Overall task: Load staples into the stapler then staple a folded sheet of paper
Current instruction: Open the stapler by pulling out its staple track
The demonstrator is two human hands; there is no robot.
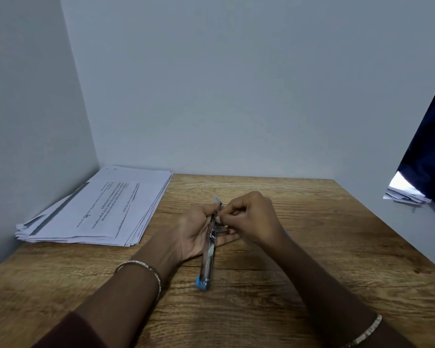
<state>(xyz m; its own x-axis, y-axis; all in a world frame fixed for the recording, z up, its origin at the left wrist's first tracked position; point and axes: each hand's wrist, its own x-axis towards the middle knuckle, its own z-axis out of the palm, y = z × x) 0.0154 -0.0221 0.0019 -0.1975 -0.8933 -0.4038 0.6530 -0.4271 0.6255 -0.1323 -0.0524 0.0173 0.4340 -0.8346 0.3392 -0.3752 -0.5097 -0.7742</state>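
Note:
A blue and metal stapler (208,259) lies swung fully open in a long line, over the middle of the wooden table (312,247). My left hand (195,234) cradles its far half in the palm, thumb curled against it. My right hand (251,219) has its fingers curled over the stapler's metal channel and pinches something small there; a short silvery strip of staples (222,231) shows just under the fingertips. The stapler's blue near end (202,283) rests on the table.
A stack of printed paper sheets (98,209) lies at the back left corner against the walls. At the right edge hangs a dark blue cloth (427,146) over more papers (404,192). Bracelets sit on both wrists.

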